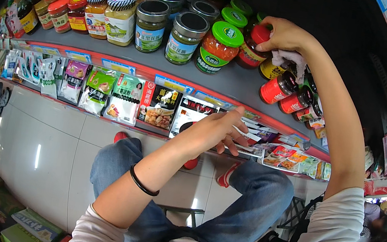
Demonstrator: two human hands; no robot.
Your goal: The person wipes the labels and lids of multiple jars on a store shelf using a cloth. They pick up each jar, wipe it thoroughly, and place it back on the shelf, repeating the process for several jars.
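Observation:
On the upper shelf [113,49], my right hand [286,37] grips the red cap of a dark glass sauce jar [250,56]. A pale cloth [291,58] hangs from beneath the same palm. Left of that jar stands a green-lidded jar of red chopped sauce [216,50]; to the right are a yellow-labelled jar [272,69], partly hidden by the cloth, and red-labelled jars with black lids [278,88]. My left hand [220,129], fingers apart and holding nothing, hovers before the shelf front, over packets [195,111] on the lower shelf.
Silver-lidded jars of green sauce [183,39] and striped-lid jars [119,18] fill the shelf's left part. Price tags line its red edge [144,69]. Below hang or stand starch packets [97,90]. Boxes [33,226] lie behind at lower left; a person [372,237] is at right.

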